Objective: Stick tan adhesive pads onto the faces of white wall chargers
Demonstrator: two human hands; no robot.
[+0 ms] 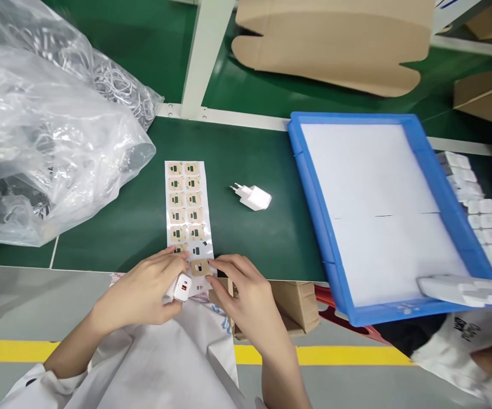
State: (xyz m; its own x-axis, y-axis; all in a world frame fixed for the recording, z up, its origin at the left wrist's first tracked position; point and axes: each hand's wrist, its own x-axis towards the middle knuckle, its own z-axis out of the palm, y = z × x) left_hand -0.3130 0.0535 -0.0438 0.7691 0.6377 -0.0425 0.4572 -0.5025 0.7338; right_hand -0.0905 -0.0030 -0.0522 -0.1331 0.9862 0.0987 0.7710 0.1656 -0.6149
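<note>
A white charger (182,287) with two ports, one of them orange inside, is held in my left hand (147,287). The fingers of that hand also rest on the lower part of a white sticker sheet (207,196) bearing two columns of tan square stickers with cut-outs. Between thumb and finger my right hand (246,289) pinches a tan sticker (200,267) at its right edge, over the sheet's lower end. Whether the sticker is fully off the backing I cannot tell. A second white charger (254,197) lies on the green table, its two prongs pointing left.
Bags of clear plastic (58,136) with white cables fill the left side. At right stands a blue tray (314,213) lined with white sheets; white chargers (484,221) are piled beyond it. Cardboard (335,42) lies at the back. Another person's sleeve (459,346) is at lower right.
</note>
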